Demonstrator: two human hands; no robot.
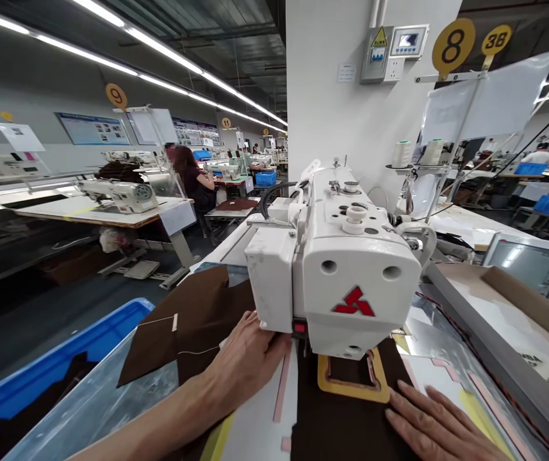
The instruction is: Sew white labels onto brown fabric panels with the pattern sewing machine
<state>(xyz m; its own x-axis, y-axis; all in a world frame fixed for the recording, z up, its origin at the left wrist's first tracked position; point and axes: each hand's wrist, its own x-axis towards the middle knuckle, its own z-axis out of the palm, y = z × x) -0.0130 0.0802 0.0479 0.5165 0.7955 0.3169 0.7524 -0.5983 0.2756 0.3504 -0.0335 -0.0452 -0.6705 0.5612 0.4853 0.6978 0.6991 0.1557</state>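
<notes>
Head view: a dark brown fabric panel (341,426) is lying beneath the white sewing machine head (360,275), a yellow clamp frame (353,392) sitting over it. The left hand (243,362) is reaching beside the head, above a white sheet (255,426); its fingertips are partly hidden, so grip cannot be told. The right hand (432,416) is resting palm-down, fingers extended and unclosed, near the frame's corner. Judged by appearance, the cloth is behaving as light, limp and crease-prone; its flat outer edges are offering the safest hold.

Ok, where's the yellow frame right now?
Head view, right of centre: the yellow frame lies on brown fabric under the machine head, beside the right hand.
</notes>
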